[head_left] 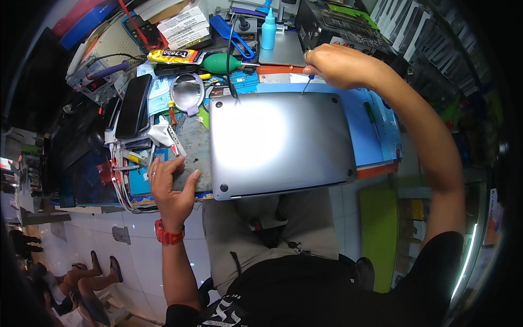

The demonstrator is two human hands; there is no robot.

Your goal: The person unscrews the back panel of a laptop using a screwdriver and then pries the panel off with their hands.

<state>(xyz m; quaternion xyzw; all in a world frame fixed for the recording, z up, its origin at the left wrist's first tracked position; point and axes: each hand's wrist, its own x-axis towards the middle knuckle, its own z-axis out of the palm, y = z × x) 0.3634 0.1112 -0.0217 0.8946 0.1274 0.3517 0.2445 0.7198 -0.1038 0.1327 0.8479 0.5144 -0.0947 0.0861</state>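
A closed grey laptop (305,147) lies underside up on the bench in front of me, round dark feet at its corners and a bright glare on its left half. My right hand (339,65) is closed around a thin screwdriver (311,77) with a blue handle. Its shaft points down to the laptop's far edge, right of the middle; whether the tip sits in a screw is too small to tell. My left hand (173,188) is open, thumb and fingers apart, on the worn grey bench mat (197,147) beside the laptop's left edge, holding nothing.
Left of the laptop lie a black phone (134,106), a round magnifier (188,92), white cables (119,182) and small tools. Behind it are a green air blower (222,64), a yellow glue tube (175,56) and a blue bottle (268,32). A blue mat (366,136) extends to its right.
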